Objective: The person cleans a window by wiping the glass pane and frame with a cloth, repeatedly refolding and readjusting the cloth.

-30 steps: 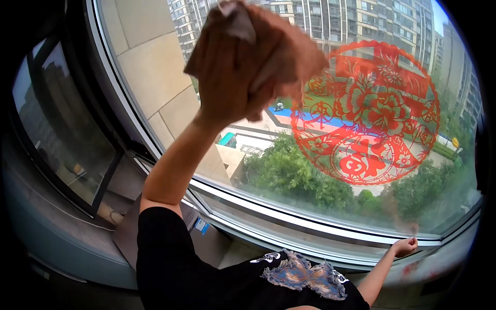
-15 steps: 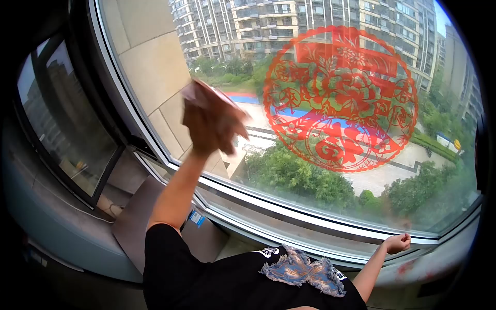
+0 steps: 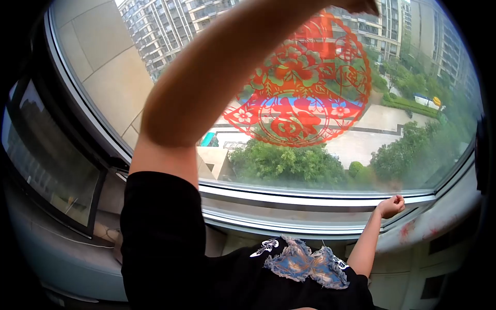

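Note:
My left arm reaches up across the view, and my left hand (image 3: 356, 5) is at the top edge, in front of the upper part of the red paper-cut window decoration (image 3: 294, 121). Most of that hand is cut off; the brownish cloth it gripped half a second ago lies out of view. The round, scalloped decoration is on the window pane (image 3: 413, 170), partly covered by my forearm. Low on the right, my right hand (image 3: 391, 206) is closed, fingers curled with nothing visible in them, by the window's lower frame (image 3: 289, 200).
At left stands a dark-framed casement window (image 3: 57, 165), swung open. A pale ledge (image 3: 434, 222) with reddish marks runs along the right. Trees (image 3: 289, 160), paving and tall buildings (image 3: 160, 31) show through the glass.
My left hand has swept up and right with the cloth, from the pane's left part to the top edge of view. The view has shifted; my right hand stays by the frame.

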Motion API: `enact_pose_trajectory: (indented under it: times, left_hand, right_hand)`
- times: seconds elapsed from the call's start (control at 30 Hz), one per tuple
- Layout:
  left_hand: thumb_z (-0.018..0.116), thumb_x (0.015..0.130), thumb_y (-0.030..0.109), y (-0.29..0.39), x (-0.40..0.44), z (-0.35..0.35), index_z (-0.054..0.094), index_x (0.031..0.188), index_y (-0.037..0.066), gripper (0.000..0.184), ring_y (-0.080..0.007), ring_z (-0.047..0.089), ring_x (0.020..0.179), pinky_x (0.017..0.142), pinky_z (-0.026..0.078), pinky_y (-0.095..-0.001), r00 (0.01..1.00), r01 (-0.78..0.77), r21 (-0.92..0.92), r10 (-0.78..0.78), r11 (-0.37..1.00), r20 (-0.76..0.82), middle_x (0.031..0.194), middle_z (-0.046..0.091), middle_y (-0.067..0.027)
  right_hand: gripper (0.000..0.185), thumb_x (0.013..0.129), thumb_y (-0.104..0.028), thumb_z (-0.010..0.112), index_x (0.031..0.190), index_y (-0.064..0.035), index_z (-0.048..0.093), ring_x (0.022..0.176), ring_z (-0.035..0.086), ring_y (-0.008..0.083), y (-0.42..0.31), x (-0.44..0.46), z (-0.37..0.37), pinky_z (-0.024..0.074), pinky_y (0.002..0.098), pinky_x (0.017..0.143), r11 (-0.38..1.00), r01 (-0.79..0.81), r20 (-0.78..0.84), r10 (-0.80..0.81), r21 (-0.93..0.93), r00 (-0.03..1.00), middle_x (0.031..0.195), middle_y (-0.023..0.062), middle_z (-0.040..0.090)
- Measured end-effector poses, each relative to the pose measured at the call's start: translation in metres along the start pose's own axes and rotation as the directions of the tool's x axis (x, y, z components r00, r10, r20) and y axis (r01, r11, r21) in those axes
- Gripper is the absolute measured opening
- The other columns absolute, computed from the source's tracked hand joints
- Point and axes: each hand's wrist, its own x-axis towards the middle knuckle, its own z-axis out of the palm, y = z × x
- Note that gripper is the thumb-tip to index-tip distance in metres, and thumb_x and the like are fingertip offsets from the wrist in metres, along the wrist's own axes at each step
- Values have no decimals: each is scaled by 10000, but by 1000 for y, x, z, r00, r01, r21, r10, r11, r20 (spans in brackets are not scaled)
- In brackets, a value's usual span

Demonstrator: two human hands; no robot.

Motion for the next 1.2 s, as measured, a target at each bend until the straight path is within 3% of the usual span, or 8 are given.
enact_pose_trajectory:
  times: [0.2,0.37,0.6,0.77,0.9,1.0,1.13,1.2]
  left_hand:
    - [513,978,377,144,-35,53,580,1410,172,482,-349,358,1439,1183,235,-532,997,-18,-39,21,999,73,1521,426,-166]
    - [597,832,271,229,-210,67,510,1421,50,635,-377,410,1400,1178,325,-485,948,-285,-309,315,907,52,1502,444,-176]
    - [489,972,213,122,-369,-34,405,1553,115,595,-259,347,1492,1248,240,-470,694,-585,-303,658,752,294,1574,423,-107]
    - [419,1041,459,2,-410,-109,422,1541,341,513,-247,329,1497,1287,89,-467,905,-240,-125,268,963,330,1591,399,44]
    - [363,948,777,-145,-365,-183,459,1511,242,783,-385,576,1246,1153,386,-526,969,-6,135,-28,991,245,1363,582,-144]
    - [367,994,656,-221,-341,-209,432,1527,76,790,-406,439,1394,1168,299,-488,984,131,369,-166,920,66,1517,468,-201]
    - [468,1018,473,-244,-278,-211,516,1379,69,544,-137,499,696,600,394,-260,686,698,-221,-725,681,-68,902,533,-58]
    - [509,1020,402,-236,-262,-198,539,1343,66,467,-67,524,518,464,428,-196,675,679,-322,-734,659,-77,732,553,-22]
  right_hand:
    - [48,929,-118,606,944,-140,645,867,647,235,-15,-5,-9,512,401,734,992,32,45,-27,-120,999,1064,38,589]
    - [62,926,-107,606,947,-149,648,877,650,252,-22,-4,-11,515,407,746,984,19,44,-11,-177,999,1074,45,604]
    - [82,942,-181,590,969,-165,666,923,647,274,10,18,0,509,435,765,968,95,42,-87,-232,995,1101,63,618]
    - [76,930,-172,615,965,-136,672,947,646,275,47,48,12,512,414,811,972,98,37,-92,-212,995,1124,73,623]
    - [89,917,-143,622,986,-120,674,968,649,266,23,37,0,509,392,841,975,72,17,-70,-208,997,1173,73,609]
    - [98,914,-153,619,988,-126,677,958,646,257,29,43,2,505,388,841,971,59,15,-57,-233,998,1168,66,613]
    - [95,901,-164,630,977,-133,678,929,631,249,41,54,8,499,386,833,970,60,16,-58,-234,998,1132,63,627]
    - [93,900,-170,631,974,-138,677,939,631,252,45,55,11,498,391,833,973,59,-1,-60,-222,998,1133,62,626]
